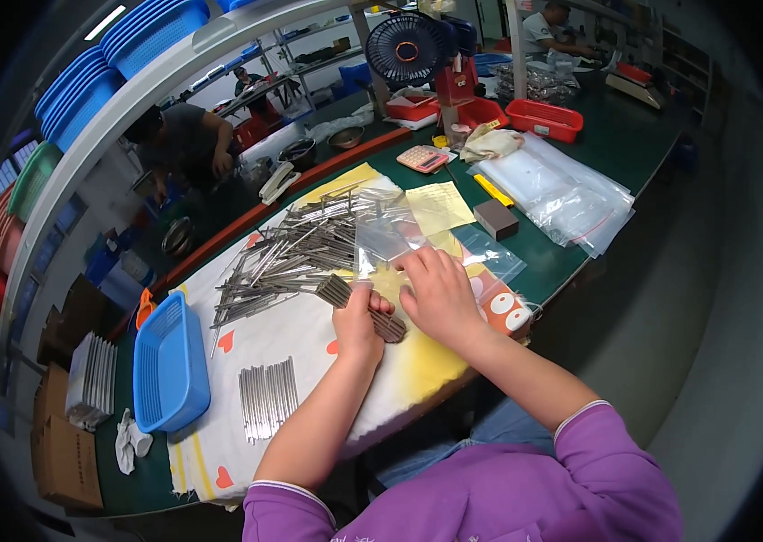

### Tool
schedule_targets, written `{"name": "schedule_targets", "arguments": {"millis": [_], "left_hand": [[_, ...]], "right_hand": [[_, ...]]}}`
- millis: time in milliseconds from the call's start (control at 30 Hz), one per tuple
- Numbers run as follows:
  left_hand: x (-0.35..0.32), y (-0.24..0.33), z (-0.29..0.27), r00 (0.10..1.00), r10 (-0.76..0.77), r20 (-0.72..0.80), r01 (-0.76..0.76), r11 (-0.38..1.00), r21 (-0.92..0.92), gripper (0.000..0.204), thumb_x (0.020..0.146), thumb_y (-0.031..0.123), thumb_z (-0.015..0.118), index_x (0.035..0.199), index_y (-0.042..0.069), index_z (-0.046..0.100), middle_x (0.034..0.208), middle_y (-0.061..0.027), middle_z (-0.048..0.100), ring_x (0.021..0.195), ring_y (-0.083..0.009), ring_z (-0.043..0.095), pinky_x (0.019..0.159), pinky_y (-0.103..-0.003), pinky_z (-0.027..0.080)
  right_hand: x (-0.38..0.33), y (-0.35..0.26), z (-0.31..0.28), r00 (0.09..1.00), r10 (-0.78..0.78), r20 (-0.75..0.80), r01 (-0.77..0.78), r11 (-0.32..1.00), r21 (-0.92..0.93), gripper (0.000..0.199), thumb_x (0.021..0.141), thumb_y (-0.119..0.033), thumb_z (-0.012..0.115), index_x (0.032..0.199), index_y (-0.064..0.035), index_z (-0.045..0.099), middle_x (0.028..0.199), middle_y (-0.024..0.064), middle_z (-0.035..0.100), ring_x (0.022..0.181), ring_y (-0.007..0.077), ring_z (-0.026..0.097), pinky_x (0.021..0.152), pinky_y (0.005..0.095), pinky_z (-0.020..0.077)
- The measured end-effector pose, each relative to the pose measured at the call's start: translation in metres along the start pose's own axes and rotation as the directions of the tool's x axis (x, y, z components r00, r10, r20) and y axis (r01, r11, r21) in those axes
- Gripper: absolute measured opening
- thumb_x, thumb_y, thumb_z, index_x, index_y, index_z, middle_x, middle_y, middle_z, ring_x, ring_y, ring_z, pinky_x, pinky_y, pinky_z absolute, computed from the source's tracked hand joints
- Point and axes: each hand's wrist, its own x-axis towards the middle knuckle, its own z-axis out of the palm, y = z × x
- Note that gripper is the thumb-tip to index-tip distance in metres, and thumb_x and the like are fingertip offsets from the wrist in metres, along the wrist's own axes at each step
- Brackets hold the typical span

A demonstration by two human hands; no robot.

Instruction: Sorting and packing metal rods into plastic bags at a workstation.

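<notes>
My left hand [360,327] is wrapped round a bundle of short metal rods [334,289], whose ends stick out on both sides of the fist. My right hand [440,294] is just to its right, its curled fingers at the edge of a clear plastic bag [380,242], which stands partly raised over the cloth. Beyond my hands lies a loose heap of thin metal rods [296,248], pointing many ways. Nearer, left of my left forearm, several rods lie side by side in a neat row [269,399]. My right fingertips are partly lost against the clear plastic.
A white and yellow cloth [210,361] covers the bench. Blue baskets [172,366] stand nested at left. At right lie a grey-brown block [496,219], a yellow cutter [493,191], a notepaper sheet [440,208], a calculator [424,159] and flat plastic bags [558,191]. People work farther back.
</notes>
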Motion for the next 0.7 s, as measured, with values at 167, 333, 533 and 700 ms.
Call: {"name": "schedule_targets", "arguments": {"millis": [167,333,533,700], "left_hand": [[-0.001,-0.005,-0.001,0.999,0.039,-0.006,-0.04,0.999,-0.018,0.012,0.088,0.01,0.056,0.09,0.006,0.045,0.063,-0.0028,0.045,0.056,-0.0151,0.048,0.055,-0.032,0.046],[-0.003,-0.004,0.001,0.997,0.067,-0.025,-0.067,0.998,-0.009,0.009,0.087,0.012,0.055,0.085,0.009,0.047,0.063,-0.001,0.044,0.058,-0.0145,0.047,0.059,-0.034,0.045],[-0.002,-0.002,0.001,0.997,0.047,-0.054,-0.049,0.998,-0.044,0.013,0.088,0.01,0.056,0.09,0.005,0.044,0.063,-0.0033,0.045,0.056,-0.0156,0.048,0.056,-0.033,0.046],[-0.004,-0.001,0.002,0.997,0.054,-0.059,-0.056,0.998,-0.029,0.013,0.088,0.01,0.055,0.093,0.005,0.044,0.063,-0.0037,0.045,0.056,-0.0159,0.048,0.056,-0.033,0.046]], "right_hand": [[0.004,0.008,-0.003,1.0,-0.01,0.009,0.01,0.995,-0.094,0.026,0.069,-0.005,0.061,0.092,-0.0076,0.051,0.091,0.0083,0.05,0.089,0.0262,0.051,0.075,0.039,0.0398],[0.006,0.031,-0.013,0.997,0.056,-0.055,-0.067,0.973,-0.222,0.025,0.068,-0.006,0.063,0.09,-0.0075,0.051,0.089,0.0083,0.05,0.088,0.0268,0.051,0.074,0.0392,0.0394],[0.014,0.039,-0.026,0.97,0.241,-0.043,-0.245,0.957,-0.157,0.029,0.074,-0.01,0.062,0.1,-0.0076,0.05,0.094,0.0127,0.056,0.085,0.0321,0.058,0.074,0.0428,0.0468],[0.023,0.046,-0.023,0.903,0.402,0.154,-0.373,0.909,-0.187,0.037,0.082,-0.013,0.057,0.116,-0.0052,0.043,0.081,0.0187,0.064,0.071,0.0367,0.064,0.064,0.0453,0.0522]]}}
